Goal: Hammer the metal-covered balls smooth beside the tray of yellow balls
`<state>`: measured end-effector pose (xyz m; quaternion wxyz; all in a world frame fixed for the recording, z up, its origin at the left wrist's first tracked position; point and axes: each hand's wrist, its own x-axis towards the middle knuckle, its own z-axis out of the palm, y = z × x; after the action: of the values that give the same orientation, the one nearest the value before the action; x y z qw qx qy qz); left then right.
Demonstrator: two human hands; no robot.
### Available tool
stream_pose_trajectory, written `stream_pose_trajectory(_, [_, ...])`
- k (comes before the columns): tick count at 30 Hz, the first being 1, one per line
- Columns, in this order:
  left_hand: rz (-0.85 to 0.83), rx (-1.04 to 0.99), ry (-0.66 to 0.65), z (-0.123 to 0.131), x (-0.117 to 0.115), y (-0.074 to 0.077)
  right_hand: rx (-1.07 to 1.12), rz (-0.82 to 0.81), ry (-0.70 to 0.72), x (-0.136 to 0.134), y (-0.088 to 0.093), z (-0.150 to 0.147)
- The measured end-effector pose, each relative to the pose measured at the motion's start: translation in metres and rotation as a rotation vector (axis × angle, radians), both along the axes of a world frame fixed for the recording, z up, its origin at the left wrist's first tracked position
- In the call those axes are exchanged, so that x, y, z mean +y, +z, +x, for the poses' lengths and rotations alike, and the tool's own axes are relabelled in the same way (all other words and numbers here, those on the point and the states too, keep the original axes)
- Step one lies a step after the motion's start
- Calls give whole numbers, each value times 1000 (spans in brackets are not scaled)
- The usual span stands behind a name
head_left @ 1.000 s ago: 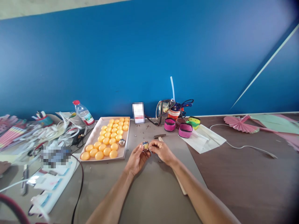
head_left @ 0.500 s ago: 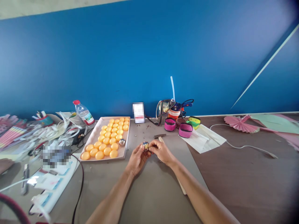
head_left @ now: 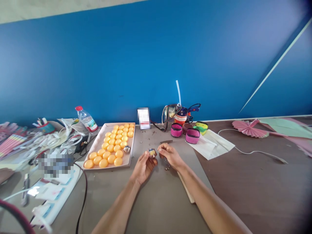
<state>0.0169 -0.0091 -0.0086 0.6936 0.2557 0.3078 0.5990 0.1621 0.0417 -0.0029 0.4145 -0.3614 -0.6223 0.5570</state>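
Observation:
My left hand (head_left: 143,165) is closed around a small ball (head_left: 152,153) partly covered with shiny silver pieces, a patch of yellow-orange showing among them. Just right of the ball, and apart from it, my right hand (head_left: 170,156) has thumb and fingertips pinched together. Whatever is between those fingertips is too small to make out. Under the right wrist lies a hammer, its wooden handle (head_left: 186,188) partly hidden and its dark head (head_left: 166,141) beyond the fingers. A few small shiny bits (head_left: 167,167) rest on the table below this hand.
To the left, a shallow box (head_left: 133,143) holds rows of orange balls (head_left: 112,142) and one silver-covered ball (head_left: 127,149). A plastic bottle (head_left: 89,122) leans behind it. Small zip pouches (head_left: 192,136) and white paper (head_left: 212,144) lie right. Cables and a power strip (head_left: 58,198) occupy the left.
My right hand has drawn back from the ball slightly to the right, opening a gap. The left hand still holds the ball, whose yellow-orange patch now shows more.

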Motion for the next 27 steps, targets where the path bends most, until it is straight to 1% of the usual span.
stream_pose_trajectory(2, [-19,-22,16,-2,2,2,-74,71,-54,3,2,6])
stream_pose_trajectory(4, [-21,-34,35,-4,3,3,-202,182,-64,6,4,13])
stream_pose_trajectory(6, [-23,-45,50,-7,5,4,-367,283,-23,9,5,21])
stream_pose_trajectory(8, [-36,-55,62,-9,6,4,-537,342,35,12,6,28])
stream_pose_trajectory(10, [-46,-60,65,-10,6,4,-699,397,55,14,6,33])
stream_pose_trajectory(12, [-47,-63,67,-11,6,4,-859,432,69,14,7,36])
stream_pose_trajectory(16, [-40,-57,67,-11,6,2,-1115,422,153,11,11,36])
stream_pose_trajectory(19, [-33,-46,65,-10,6,0,-1167,462,156,7,14,32])
stream_pose_trajectory(27, [-24,-36,55,-8,6,2,-1162,514,137,1,14,25])
